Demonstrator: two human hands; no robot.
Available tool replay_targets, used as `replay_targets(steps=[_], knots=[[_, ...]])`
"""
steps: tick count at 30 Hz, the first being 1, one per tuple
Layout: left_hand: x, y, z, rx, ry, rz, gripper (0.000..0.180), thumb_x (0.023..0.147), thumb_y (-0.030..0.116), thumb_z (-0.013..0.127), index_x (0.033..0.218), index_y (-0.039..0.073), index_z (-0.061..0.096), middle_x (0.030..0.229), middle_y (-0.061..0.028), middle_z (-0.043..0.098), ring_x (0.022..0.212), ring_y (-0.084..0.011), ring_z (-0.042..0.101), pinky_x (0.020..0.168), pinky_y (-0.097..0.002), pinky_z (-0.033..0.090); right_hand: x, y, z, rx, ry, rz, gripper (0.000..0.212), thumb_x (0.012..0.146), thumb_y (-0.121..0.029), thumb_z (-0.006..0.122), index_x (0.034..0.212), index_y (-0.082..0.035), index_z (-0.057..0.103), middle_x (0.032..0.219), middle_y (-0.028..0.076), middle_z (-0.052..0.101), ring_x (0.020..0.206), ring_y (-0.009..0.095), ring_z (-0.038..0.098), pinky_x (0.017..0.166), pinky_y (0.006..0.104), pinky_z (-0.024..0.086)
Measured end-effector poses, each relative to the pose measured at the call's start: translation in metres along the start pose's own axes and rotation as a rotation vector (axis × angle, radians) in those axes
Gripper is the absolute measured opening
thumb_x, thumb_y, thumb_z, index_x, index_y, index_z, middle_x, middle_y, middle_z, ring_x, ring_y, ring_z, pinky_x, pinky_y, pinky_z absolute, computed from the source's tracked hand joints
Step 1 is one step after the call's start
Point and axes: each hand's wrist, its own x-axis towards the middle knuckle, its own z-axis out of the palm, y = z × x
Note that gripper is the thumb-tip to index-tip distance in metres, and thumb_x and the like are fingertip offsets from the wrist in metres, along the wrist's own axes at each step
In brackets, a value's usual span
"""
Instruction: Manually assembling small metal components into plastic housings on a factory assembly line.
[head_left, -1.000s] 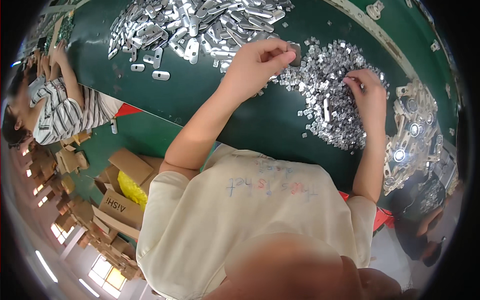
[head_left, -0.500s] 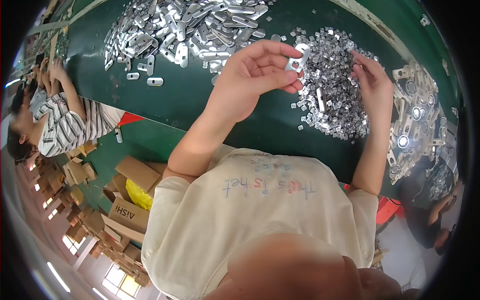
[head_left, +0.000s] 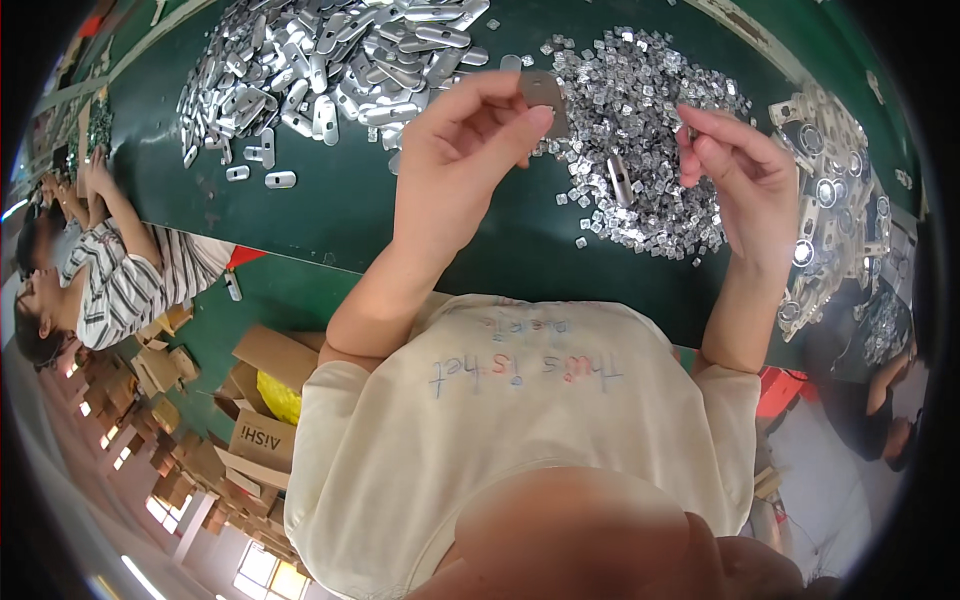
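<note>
My left hand [head_left: 455,150] pinches a rounded metal plate [head_left: 546,95] between thumb and fingers, its dull grey face showing. Over the right part of a heap of small shiny square pieces [head_left: 640,120], my right hand [head_left: 740,165] is closed with thumb and fingertips together. Whatever is between those fingertips is too small to make out. One oblong silver plate [head_left: 619,180] with a dark hole lies on the heap, between my two hands. A larger pile of similar oblong plates [head_left: 330,70] spreads over the green table beyond my left hand.
Right of my right hand lies a group of pale parts with round clear lenses [head_left: 825,190]. Open cardboard boxes [head_left: 262,435], one holding yellow plastic, stand below the table at left. A person in a striped shirt [head_left: 130,265] works at the left; another person [head_left: 850,390] is at right.
The plate in my left hand has turned from its bright holed face to a dull grey one. My right hand has lifted off the heap's right edge, its fingertips now together. The whole view has shifted slightly.
</note>
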Motion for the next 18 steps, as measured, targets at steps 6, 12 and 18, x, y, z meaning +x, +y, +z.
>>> replay_targets(steps=[6, 12, 18], knots=[[-0.002, 0.011, 0.014, -0.202, -0.086, -0.096, 0.026, 0.084, -0.004, 0.055, 0.11, -0.001, 0.052, 0.092, -0.0101, 0.056, 0.072, -0.0159, 0.062, 0.064, -0.0266, 0.054, -0.011, -0.014, 0.019, 0.042, 0.0, 0.012, 0.026, 0.082, 0.006, 0.057, 0.108, 0.007, 0.059, 0.086, 0.011, 0.063, 0.071, 0.013, 0.06, 0.065, 0.0237, 0.05], [-0.008, 0.005, 0.024, -0.115, -0.124, -0.17, 0.019, 0.086, 0.0, 0.054, 0.105, -0.005, 0.053, 0.091, -0.0152, 0.062, 0.084, -0.0209, 0.063, 0.072, -0.0296, 0.055, -0.018, -0.012, 0.027, -0.051, 0.029, -0.043, 0.02, 0.08, 0.009, 0.057, 0.1, 0.007, 0.059, 0.091, 0.009, 0.06, 0.079, 0.013, 0.058, 0.069, 0.0225, 0.046], [-0.014, -0.003, 0.03, -0.148, -0.124, -0.121, 0.014, 0.086, 0.0, 0.056, 0.1, -0.002, 0.057, 0.085, -0.0058, 0.059, 0.077, -0.0096, 0.06, 0.068, -0.0219, 0.051, -0.02, -0.004, 0.038, -0.303, 0.07, -0.18, 0.018, 0.077, 0.009, 0.062, 0.095, 0.005, 0.061, 0.093, 0.008, 0.055, 0.081, 0.012, 0.053, 0.071, 0.0225, 0.043]])
